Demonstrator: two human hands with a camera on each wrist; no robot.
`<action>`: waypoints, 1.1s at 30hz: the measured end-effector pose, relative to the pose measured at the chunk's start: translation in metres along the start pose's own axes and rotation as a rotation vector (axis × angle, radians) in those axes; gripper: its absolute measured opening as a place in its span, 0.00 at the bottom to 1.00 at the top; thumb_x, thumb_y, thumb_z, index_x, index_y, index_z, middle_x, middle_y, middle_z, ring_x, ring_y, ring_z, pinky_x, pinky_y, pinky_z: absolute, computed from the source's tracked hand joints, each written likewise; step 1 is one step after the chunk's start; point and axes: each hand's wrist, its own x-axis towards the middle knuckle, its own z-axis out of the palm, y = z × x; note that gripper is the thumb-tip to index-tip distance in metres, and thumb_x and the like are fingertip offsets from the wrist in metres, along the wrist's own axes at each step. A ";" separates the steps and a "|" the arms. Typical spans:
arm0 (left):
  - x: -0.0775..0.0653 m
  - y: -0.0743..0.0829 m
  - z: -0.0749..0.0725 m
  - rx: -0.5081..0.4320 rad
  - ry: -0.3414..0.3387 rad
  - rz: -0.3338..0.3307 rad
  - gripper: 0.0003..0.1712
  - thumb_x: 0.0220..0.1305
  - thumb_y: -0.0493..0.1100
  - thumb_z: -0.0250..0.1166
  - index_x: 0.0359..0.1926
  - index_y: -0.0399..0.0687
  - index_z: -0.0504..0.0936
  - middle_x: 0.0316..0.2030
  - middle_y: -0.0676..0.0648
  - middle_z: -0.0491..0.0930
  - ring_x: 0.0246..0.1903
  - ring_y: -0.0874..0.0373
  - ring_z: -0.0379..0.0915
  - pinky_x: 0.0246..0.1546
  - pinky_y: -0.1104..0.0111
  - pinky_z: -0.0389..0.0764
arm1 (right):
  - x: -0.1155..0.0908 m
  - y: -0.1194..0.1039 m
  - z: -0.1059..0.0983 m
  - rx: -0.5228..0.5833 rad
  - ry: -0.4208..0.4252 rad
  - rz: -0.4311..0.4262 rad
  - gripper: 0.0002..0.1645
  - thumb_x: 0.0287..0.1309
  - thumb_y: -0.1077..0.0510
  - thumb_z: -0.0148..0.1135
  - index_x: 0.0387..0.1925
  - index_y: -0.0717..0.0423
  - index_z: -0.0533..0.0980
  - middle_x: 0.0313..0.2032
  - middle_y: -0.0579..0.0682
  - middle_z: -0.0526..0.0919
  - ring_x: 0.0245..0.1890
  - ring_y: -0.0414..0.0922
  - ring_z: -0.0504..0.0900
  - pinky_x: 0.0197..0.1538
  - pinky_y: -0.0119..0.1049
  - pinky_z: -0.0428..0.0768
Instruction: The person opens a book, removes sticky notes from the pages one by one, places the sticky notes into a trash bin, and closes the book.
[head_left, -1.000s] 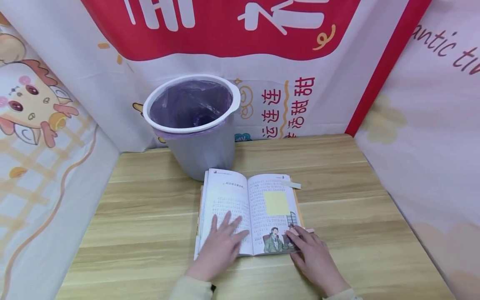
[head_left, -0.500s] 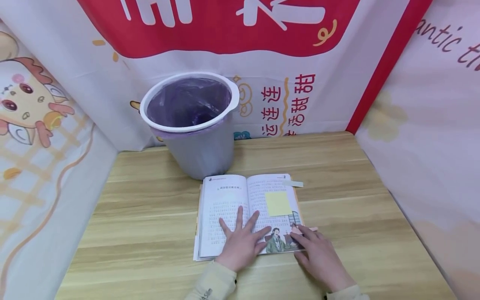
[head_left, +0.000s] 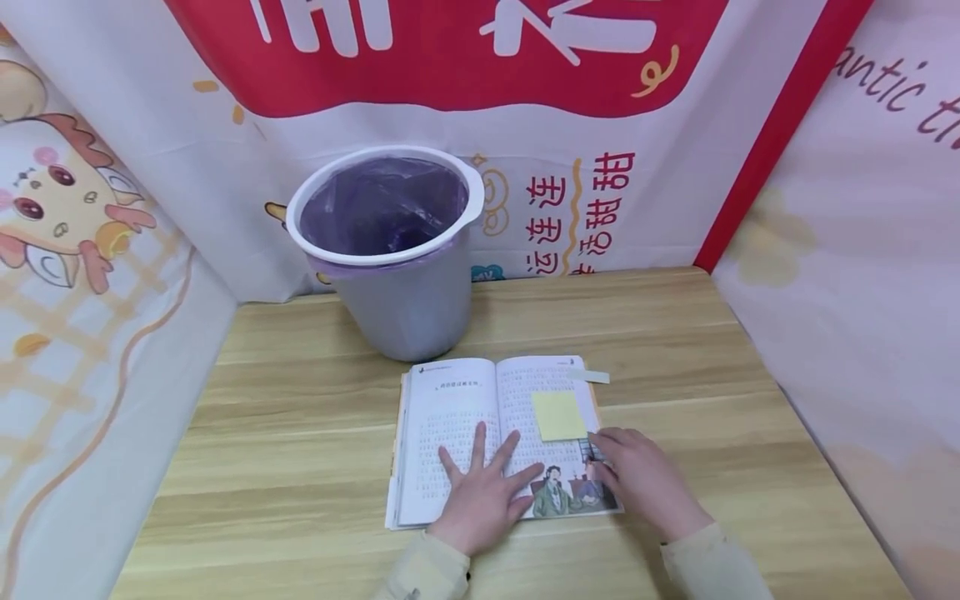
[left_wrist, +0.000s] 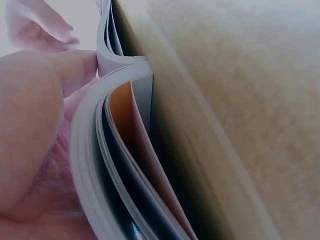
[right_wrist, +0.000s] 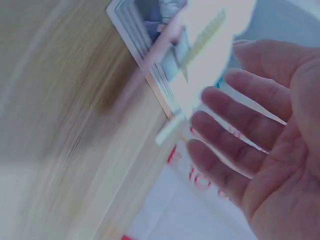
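An open book (head_left: 453, 417) lies on the wooden table. My left hand (head_left: 482, 504) rests with spread fingers across its lower middle, over the fold; the left wrist view has its thumb (left_wrist: 75, 70) against the page edges. My right hand (head_left: 648, 482) is at the right page's outer edge, its fingertips beside the lower corner of a yellow sticky note (head_left: 558, 415). In the right wrist view its fingers (right_wrist: 240, 120) are loosely extended, with nothing held. A pink strip (right_wrist: 147, 62) sticks out from that page edge. A pale strip (head_left: 595, 377) juts out higher up.
Behind the book stands a grey bin (head_left: 405, 308) with a purple liner. Printed cloth walls (head_left: 300, 175) surround the wooden table (head_left: 292, 450) at the back and both sides.
My left hand has slid right from the left page to the fold and stayed there. My right hand has moved up the page edge towards the yellow note. The book has shifted slightly nearer.
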 end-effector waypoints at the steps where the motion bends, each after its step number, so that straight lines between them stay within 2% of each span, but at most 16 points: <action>1: -0.001 0.000 0.000 0.000 -0.004 0.002 0.26 0.63 0.68 0.49 0.63 0.87 0.71 0.76 0.54 0.54 0.75 0.32 0.38 0.50 0.19 0.35 | 0.005 -0.001 0.003 -0.014 -0.006 -0.033 0.24 0.49 0.53 0.71 0.50 0.55 0.83 0.50 0.53 0.85 0.52 0.53 0.83 0.58 0.47 0.77; 5: -0.003 0.000 -0.001 0.012 -0.009 0.005 0.25 0.64 0.68 0.49 0.63 0.87 0.70 0.76 0.55 0.53 0.75 0.32 0.38 0.50 0.19 0.37 | 0.022 -0.006 0.018 -0.111 -0.008 -0.206 0.28 0.48 0.56 0.71 0.54 0.57 0.80 0.54 0.55 0.83 0.56 0.54 0.81 0.61 0.46 0.75; 8: -0.003 0.000 -0.001 0.015 -0.002 0.006 0.25 0.64 0.67 0.49 0.63 0.87 0.71 0.76 0.55 0.54 0.75 0.32 0.38 0.50 0.19 0.38 | 0.032 -0.009 0.026 -0.196 0.026 -0.318 0.30 0.48 0.59 0.70 0.56 0.58 0.78 0.56 0.56 0.81 0.58 0.55 0.80 0.62 0.46 0.75; 13: -0.004 -0.002 -0.001 0.003 0.001 0.005 0.25 0.64 0.67 0.51 0.63 0.87 0.71 0.76 0.54 0.54 0.75 0.32 0.38 0.50 0.18 0.36 | 0.045 -0.014 0.034 -0.296 0.051 -0.377 0.28 0.50 0.66 0.67 0.56 0.59 0.78 0.56 0.57 0.82 0.57 0.53 0.81 0.61 0.44 0.76; 18: -0.004 -0.003 -0.002 -0.002 0.007 0.005 0.25 0.64 0.67 0.51 0.62 0.87 0.72 0.76 0.54 0.54 0.75 0.32 0.38 0.49 0.18 0.37 | 0.055 -0.017 0.037 -0.310 0.087 -0.333 0.21 0.51 0.65 0.66 0.50 0.59 0.81 0.48 0.56 0.86 0.49 0.50 0.86 0.56 0.40 0.80; 23: -0.003 -0.004 0.000 -0.009 0.001 -0.004 0.25 0.63 0.67 0.51 0.62 0.87 0.71 0.76 0.55 0.54 0.75 0.32 0.36 0.49 0.18 0.35 | 0.061 -0.017 0.033 -0.183 0.116 -0.220 0.11 0.50 0.59 0.68 0.39 0.55 0.84 0.34 0.50 0.88 0.34 0.46 0.87 0.38 0.37 0.84; 26: -0.003 -0.005 0.000 -0.021 0.002 -0.005 0.25 0.63 0.67 0.51 0.62 0.87 0.71 0.76 0.54 0.54 0.75 0.32 0.35 0.49 0.18 0.33 | 0.063 -0.018 0.029 -0.103 0.051 -0.119 0.03 0.55 0.59 0.64 0.32 0.51 0.83 0.26 0.46 0.86 0.26 0.43 0.84 0.31 0.37 0.83; 30: -0.004 -0.005 0.000 -0.032 -0.004 -0.001 0.25 0.63 0.67 0.50 0.62 0.87 0.71 0.76 0.54 0.54 0.75 0.32 0.34 0.49 0.19 0.33 | 0.063 -0.017 0.022 -0.037 -0.014 0.006 0.05 0.60 0.59 0.61 0.32 0.49 0.82 0.26 0.44 0.86 0.26 0.41 0.84 0.33 0.39 0.83; 33: -0.004 -0.005 0.001 -0.034 -0.012 -0.002 0.25 0.64 0.68 0.50 0.62 0.88 0.70 0.76 0.55 0.53 0.76 0.33 0.34 0.50 0.19 0.32 | 0.061 -0.015 0.018 0.017 0.014 0.054 0.06 0.59 0.58 0.62 0.35 0.49 0.85 0.28 0.46 0.88 0.28 0.43 0.85 0.36 0.41 0.83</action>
